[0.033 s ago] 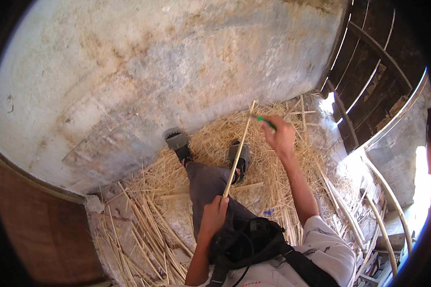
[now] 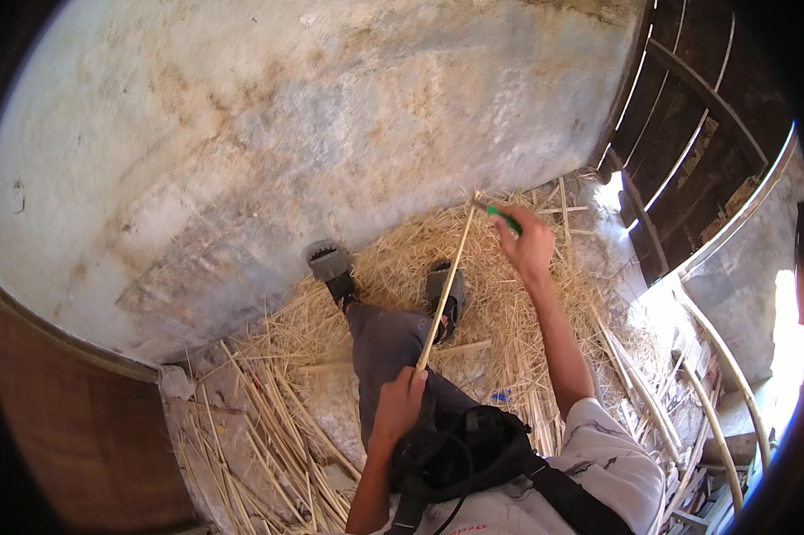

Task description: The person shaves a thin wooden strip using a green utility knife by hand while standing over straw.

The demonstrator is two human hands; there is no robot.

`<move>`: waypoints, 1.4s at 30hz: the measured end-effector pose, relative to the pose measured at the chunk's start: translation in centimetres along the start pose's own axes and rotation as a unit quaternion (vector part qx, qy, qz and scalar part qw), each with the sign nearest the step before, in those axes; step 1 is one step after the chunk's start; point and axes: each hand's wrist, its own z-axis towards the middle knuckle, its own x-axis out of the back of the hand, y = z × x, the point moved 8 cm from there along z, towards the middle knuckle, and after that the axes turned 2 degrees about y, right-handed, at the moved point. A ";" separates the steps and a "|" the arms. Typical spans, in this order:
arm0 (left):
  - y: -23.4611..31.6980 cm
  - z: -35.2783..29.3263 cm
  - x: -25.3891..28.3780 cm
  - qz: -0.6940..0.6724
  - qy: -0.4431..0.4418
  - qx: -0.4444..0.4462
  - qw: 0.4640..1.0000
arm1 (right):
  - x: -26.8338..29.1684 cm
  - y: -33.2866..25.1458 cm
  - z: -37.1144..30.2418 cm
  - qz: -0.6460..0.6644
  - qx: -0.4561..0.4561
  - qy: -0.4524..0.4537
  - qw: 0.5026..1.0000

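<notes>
My left hand (image 2: 399, 403) is closed round the near end of a long, pale bamboo strip (image 2: 451, 276), close to my lap. The strip slants up and away to the right, over my leg and shoe. Near its far end, my right hand (image 2: 532, 248) grips a green-handled knife (image 2: 506, 219). The blade is small and hard to make out; it reaches to the strip just below the tip, but whether it touches I cannot tell.
Curly bamboo shavings (image 2: 388, 254) cover the floor around my shoes. Long strips (image 2: 272, 419) lie in a heap at the left, with more poles (image 2: 638, 383) at the right. A stained wall (image 2: 375, 116) rises ahead, and a wooden panel (image 2: 72, 419) stands at the left.
My right hand and the knife have shifted slightly farther away, toward the strip's far tip. The left hand stays where it was.
</notes>
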 end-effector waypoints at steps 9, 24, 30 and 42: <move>0.7 0.0 0.3 -0.022 -0.015 0.013 1.000 | 1.3 7.7 -0.7 0.097 -0.197 -0.002 0.976; -1.6 -0.1 -0.2 -0.153 0.032 0.074 0.985 | 3.0 -7.5 -14.7 0.177 0.032 -0.136 0.974; -0.5 0.0 0.1 -0.113 0.044 0.030 0.992 | 2.7 -9.5 -15.3 0.117 0.103 -0.187 0.970; -0.8 0.1 0.3 -0.143 0.035 0.005 0.989 | 2.6 -10.2 -14.9 0.077 0.143 -0.165 0.973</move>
